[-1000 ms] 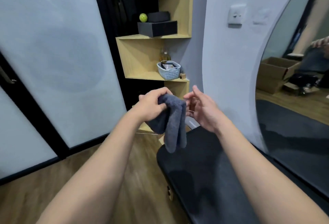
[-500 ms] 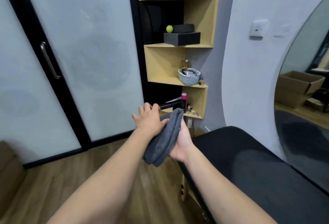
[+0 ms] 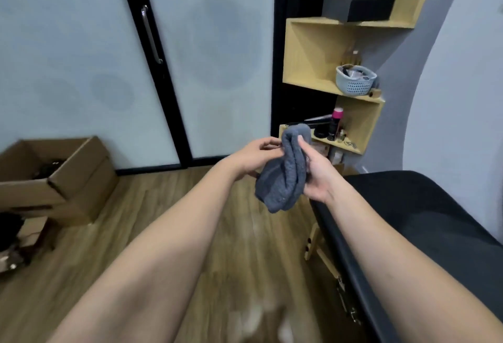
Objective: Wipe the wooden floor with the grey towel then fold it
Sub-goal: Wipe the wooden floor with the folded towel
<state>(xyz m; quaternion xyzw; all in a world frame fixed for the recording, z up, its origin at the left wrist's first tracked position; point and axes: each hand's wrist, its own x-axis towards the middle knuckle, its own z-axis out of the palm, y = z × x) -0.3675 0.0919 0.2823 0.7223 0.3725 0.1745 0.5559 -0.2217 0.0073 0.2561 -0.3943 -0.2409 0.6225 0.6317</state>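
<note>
Wooden floor [image 3: 152, 222] spreads under my arms, the biggest thing below the towel, with a black padded bench [image 3: 424, 222] lying off to the towel's right and a cardboard box [image 3: 57, 179] well away to its left. Behind the towel stands a corner shelf [image 3: 307, 51]. Grey towel [image 3: 285, 171] hangs in the air above the floor, bunched and doubled into a thick roll, its long axis running from a rounded top, tipped slightly away from me, down to a loose lower end that points at the floor. My right hand [image 3: 315, 176] is curled round the towel's right side, thumb pressed on its front, so it is clamped on the cloth. My left hand [image 3: 258, 156] pinches the towel's upper left edge with the fingertips. I judge it light, soft and limp, with nap that won't slip; it will sag wherever unsupported, so corners or edges are the places to take hold for folding.
</note>
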